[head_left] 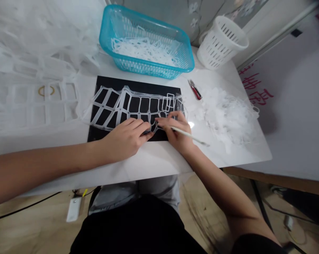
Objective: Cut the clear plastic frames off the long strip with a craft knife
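Observation:
A translucent white plastic grid frame (127, 106) lies across a black mat (138, 86) on the white table. My left hand (126, 135) rests on the frame's near edge with fingers together and pressed flat on it. My right hand (176, 128) pinches the frame just to the right of the left fingertips and also grips a thin white stick-like tool (191, 135), which points away to the right.
A turquoise basket (148, 68) of white plastic scraps stands behind the mat. A white slotted cup (221, 42) lies tipped at the back right. Red-handled snips (195, 89) and a heap of white scraps (228, 114) are right; more white frames (32, 95) lie left.

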### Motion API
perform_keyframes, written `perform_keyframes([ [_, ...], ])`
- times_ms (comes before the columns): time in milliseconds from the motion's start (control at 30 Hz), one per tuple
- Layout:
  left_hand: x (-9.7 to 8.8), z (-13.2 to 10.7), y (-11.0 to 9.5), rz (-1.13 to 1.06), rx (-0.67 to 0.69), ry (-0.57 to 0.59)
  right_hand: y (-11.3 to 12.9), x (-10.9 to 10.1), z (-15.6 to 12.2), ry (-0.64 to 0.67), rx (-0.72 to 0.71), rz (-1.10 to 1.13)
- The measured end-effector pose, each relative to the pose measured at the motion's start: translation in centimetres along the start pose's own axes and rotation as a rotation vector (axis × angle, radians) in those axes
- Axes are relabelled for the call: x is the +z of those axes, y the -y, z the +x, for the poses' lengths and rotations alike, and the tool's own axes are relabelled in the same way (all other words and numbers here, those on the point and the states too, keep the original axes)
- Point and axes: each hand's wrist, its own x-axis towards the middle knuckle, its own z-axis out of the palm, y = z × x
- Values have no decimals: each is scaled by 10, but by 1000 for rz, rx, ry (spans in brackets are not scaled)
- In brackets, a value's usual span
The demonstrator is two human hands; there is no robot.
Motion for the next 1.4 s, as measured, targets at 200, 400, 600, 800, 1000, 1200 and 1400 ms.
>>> perform_keyframes([
  [200,0,-2,3,-53,14,30,-38,-14,45,-538,265,127],
  [400,-8,-2,-5,109,54,32,-60,-29,62,-626,313,144],
  [600,-24,-7,-28,311,59,-4,-19,-16,26,-102,353,23],
  [800,-26,-11,-34,376,73,57,27,5,12,55,260,316],
  [1000,-23,-11,-32,350,53,28,26,12,6,98,244,304],
  [1200,-22,-11,-31,361,55,15,23,11,6,108,217,311],
  [1400,-23,-10,-30,381,75,33,22,12,6,111,216,284],
])
